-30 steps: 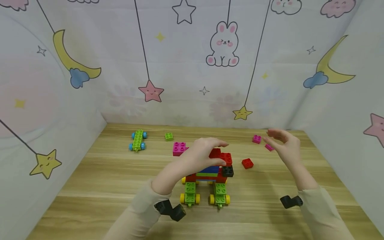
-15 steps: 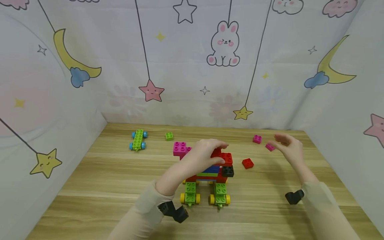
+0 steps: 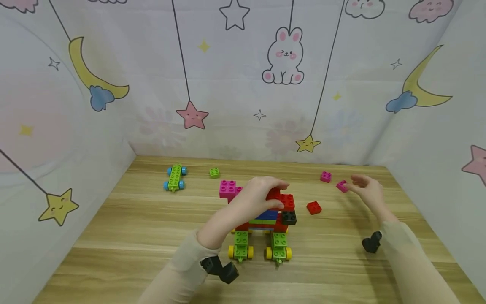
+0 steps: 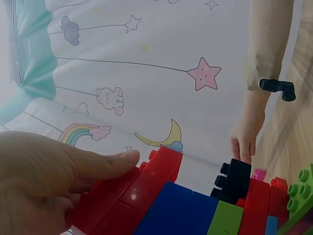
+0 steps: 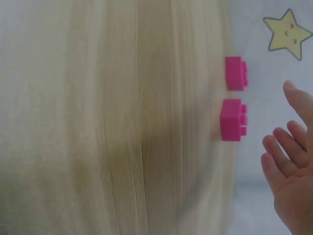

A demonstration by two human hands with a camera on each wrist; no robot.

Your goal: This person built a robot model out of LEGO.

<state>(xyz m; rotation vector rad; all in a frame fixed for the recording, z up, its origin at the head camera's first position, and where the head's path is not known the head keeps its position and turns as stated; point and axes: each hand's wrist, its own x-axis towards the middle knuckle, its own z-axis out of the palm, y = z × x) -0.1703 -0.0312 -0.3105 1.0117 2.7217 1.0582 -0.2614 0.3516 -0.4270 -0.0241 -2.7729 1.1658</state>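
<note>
My left hand (image 3: pixel 258 195) grips the top of a toy brick model (image 3: pixel 268 215). In the left wrist view, its thumb lies on red bricks (image 4: pixel 117 196) above a blue layer, with the fingers partly hidden behind. The model stands on green wheeled bases (image 3: pixel 241 245); pink bricks (image 3: pixel 228 188) stick up at its left, and a black brick (image 3: pixel 289 217) juts out at its right. My right hand (image 3: pixel 369 193) hovers beside a pink brick (image 3: pixel 342 185), thumb and fingers apart, holding nothing. A gap shows between hand and brick (image 5: pixel 231 120) in the right wrist view.
Another pink brick (image 3: pixel 325 177) lies just behind. One loose red brick (image 3: pixel 314 207) is right of the model. Toward the back left are a small green brick (image 3: pixel 214 172) and a green base with blue wheels (image 3: pixel 175 177). A printed cloth (image 3: pixel 243 135) encloses the wooden table (image 3: pixel 125 236).
My right hand has shifted to the right and lowered toward the nearer pink brick. My left hand has stayed on the model, nearly still.
</note>
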